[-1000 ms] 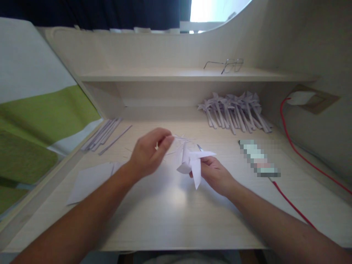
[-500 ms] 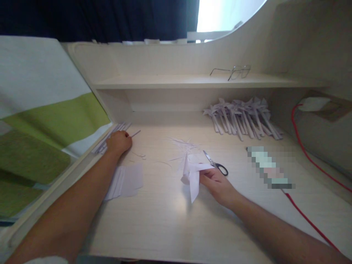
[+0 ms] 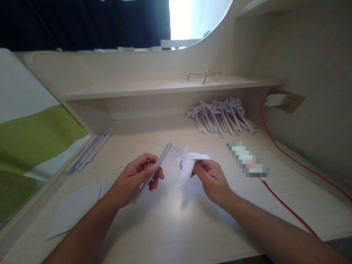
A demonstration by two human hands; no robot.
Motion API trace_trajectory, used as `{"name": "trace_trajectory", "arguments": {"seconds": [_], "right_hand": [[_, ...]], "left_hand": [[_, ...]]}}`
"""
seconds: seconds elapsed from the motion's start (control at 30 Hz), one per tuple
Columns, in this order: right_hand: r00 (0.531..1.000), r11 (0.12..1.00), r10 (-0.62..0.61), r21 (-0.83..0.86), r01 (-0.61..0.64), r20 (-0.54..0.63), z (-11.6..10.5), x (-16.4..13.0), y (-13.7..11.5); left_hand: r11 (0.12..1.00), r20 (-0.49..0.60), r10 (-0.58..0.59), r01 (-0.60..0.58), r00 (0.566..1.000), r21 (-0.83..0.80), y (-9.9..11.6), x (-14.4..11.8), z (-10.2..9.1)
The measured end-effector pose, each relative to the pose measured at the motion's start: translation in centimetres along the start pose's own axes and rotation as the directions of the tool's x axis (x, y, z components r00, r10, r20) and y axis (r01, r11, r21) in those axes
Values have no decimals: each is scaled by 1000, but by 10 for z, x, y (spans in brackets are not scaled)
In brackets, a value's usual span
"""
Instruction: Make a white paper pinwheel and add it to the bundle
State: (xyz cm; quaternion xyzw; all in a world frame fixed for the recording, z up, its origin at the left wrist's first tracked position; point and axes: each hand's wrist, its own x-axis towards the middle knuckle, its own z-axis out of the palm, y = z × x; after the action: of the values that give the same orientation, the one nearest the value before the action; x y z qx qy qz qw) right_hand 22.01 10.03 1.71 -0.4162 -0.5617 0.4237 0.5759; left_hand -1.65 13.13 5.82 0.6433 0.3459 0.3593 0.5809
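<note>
My left hand (image 3: 134, 179) grips a long folded white paper strip (image 3: 162, 157) that points up and to the right, above the pale desk (image 3: 176, 220). A folded white paper pinwheel (image 3: 189, 164) is pinched in my right hand (image 3: 213, 179), held just right of the strip's tip. The two hands are close together over the middle of the desk. Thin paper slivers (image 3: 165, 148) lie on the desk behind them.
Several finished paper pinwheels (image 3: 221, 115) lie piled at the back right. More paper strips (image 3: 88, 152) lie at the left edge, flat white sheets (image 3: 74, 207) at the near left. A red cable (image 3: 286, 154) runs along the right. Glasses (image 3: 206, 76) rest on the shelf.
My left hand reached to the strips at the left edge, took one, and brought it back beside the pinwheel. The right hand kept its hold on the pinwheel. The head view shifted.
</note>
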Motion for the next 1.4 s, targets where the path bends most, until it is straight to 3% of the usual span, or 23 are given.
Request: {"name": "trace_trajectory", "arguments": {"seconds": [0.2, 0.7, 0.9, 1.07, 1.13, 1.23, 1.33, 1.4], "right_hand": [[1000, 1000, -12, 5, 12, 27, 0, -5, -10], [1000, 999, -1, -51, 1, 16, -1, -4, -12], [999, 994, -26, -109, 29, 30, -1, -6, -14], [999, 999, -29, -13, 30, 28, 0, -3, -17], [1000, 999, -26, 39, 26, 6, 0, -2, -18], [1000, 1000, 11, 27, -11, -3, 0, 0, -17], [988, 985, 112, -143, -96, 107, 1, 0, -13], [956, 958, 194, -253, -136, 220, 3, -2, -10]], "left_hand": [[997, 57, -33, 37, 998, -71, -1, -6, 16], [992, 73, -106, 100, 992, 78, -14, -11, 10], [960, 89, -47, 20, 995, 281, -12, -10, 16], [935, 134, 38, -83, 990, 345, -10, -8, 23], [960, 110, 42, -71, 993, 272, -10, -7, 25], [1000, 0, 1, -1, 1000, -30, -12, -5, 29], [938, -51, -88, 66, 995, -341, -17, 2, 31], [893, -55, -99, 65, 994, -446, -20, 7, 32]]}}
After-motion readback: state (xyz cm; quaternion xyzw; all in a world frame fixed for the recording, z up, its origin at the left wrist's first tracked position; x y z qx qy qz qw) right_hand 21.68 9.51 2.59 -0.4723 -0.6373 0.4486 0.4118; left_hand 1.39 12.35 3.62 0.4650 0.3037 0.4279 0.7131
